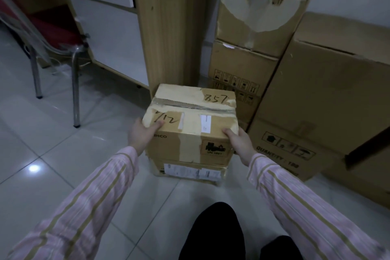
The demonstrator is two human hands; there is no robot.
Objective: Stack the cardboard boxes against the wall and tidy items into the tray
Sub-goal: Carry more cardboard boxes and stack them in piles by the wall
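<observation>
A small taped cardboard box [191, 124] with "857" and "1/12" handwritten on its top sits on a flatter box [190, 172] on the tiled floor. My left hand [141, 135] grips its left near corner, thumb on top. My right hand [240, 143] grips the right near corner the same way. Behind and to the right, larger cardboard boxes [253, 27] stand stacked against the wall, with a big carton [329, 101] beside them. No tray is in view.
A wooden cabinet side panel [168, 27] rises just behind the small box. A red chair with metal legs [57, 34] stands at the left. White drawers [109, 27] sit beside the panel. Tiled floor [63, 154] stretches to the left and near me.
</observation>
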